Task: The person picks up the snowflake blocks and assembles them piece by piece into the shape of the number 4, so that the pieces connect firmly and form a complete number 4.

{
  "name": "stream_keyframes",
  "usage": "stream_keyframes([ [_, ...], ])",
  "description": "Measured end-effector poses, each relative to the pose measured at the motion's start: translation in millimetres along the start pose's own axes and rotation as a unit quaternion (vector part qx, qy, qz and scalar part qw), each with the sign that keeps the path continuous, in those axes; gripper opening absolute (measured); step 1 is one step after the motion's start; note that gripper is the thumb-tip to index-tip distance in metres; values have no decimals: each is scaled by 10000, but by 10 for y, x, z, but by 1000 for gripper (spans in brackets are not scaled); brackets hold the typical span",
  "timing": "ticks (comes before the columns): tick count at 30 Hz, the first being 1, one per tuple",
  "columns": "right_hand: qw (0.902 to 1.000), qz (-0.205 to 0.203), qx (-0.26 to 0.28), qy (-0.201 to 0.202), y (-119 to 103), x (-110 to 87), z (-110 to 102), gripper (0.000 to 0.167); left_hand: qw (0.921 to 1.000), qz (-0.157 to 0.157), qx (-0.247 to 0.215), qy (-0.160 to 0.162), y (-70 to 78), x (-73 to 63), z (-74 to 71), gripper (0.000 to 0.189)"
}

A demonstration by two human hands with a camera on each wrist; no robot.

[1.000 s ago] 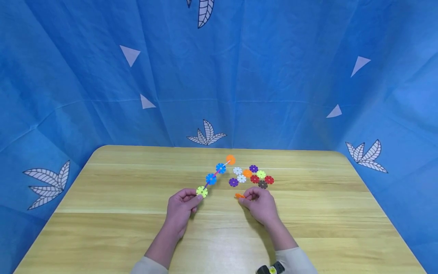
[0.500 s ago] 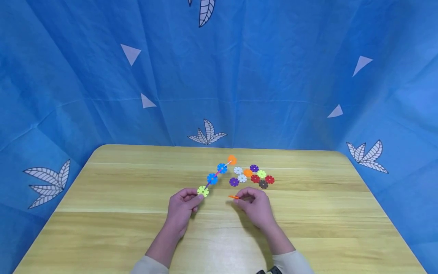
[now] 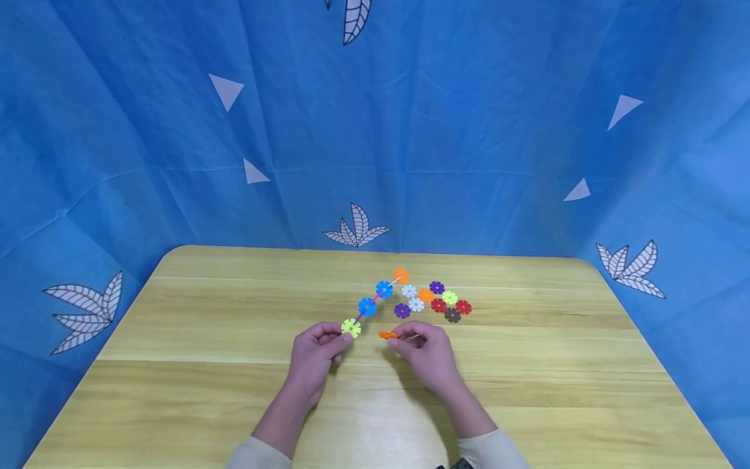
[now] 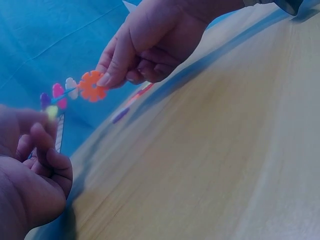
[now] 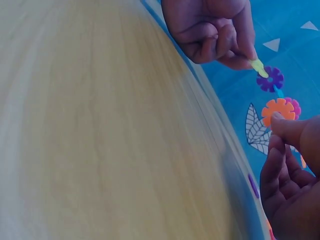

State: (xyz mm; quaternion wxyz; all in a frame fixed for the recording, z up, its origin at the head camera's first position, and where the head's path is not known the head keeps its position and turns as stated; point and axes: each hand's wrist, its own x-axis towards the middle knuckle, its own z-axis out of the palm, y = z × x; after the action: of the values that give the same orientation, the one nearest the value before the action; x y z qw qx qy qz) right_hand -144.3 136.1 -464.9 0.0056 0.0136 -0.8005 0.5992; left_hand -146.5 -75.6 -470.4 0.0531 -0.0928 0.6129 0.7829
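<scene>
My left hand [image 3: 315, 357] pinches a yellow-green notched disc [image 3: 351, 327], the near end of a chain of interlocking snowflake discs. Beyond it the chain runs up and right through a blue disc [image 3: 367, 307] and another blue disc [image 3: 384, 290] to an orange disc [image 3: 401, 276], with purple, pink and white discs set edge-on between. Between thumb and finger, my right hand [image 3: 429, 355] holds a loose orange snowflake disc [image 3: 386, 335], seen nearly edge-on there and more face-on in the right wrist view [image 5: 278, 111]. A gap separates it from the yellow-green disc.
Several loose discs lie beyond my right hand, among them a purple disc [image 3: 402, 311], a white disc [image 3: 416, 305], a red disc [image 3: 463, 307] and a dark brown disc [image 3: 452, 315]. The wooden table [image 3: 205, 391] ends at a blue patterned cloth [image 3: 469, 130].
My right hand has moved left with the orange disc, closer to the yellow-green one, and the disc's tilt has changed. The left hand and its chain have shifted only slightly right.
</scene>
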Motion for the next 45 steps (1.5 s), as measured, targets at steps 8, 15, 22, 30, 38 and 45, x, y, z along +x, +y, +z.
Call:
stream_keyframes([
  [8,9997,-213,-81,-64,-41,21,87,11,10000,4,-30,-9,2,-10,15,17],
  [15,9996,-269,-77,-77,-68,43,168,10,10000,-16,-10,-2,5,-19,15,19],
  [22,9995,-290,-140,-36,-100,49,218,11,10000,16,-62,-29,6,-22,6,18],
  [30,9992,-400,-55,20,-86,61,269,12,10000,2,13,-53,11,-31,-10,18],
  [38,9984,-360,426,130,-54,47,307,12,9999,-69,106,-34,18,-38,-25,21],
  [45,9980,-493,367,166,-74,63,323,11,9999,-84,102,-66,28,-41,-31,23],
])
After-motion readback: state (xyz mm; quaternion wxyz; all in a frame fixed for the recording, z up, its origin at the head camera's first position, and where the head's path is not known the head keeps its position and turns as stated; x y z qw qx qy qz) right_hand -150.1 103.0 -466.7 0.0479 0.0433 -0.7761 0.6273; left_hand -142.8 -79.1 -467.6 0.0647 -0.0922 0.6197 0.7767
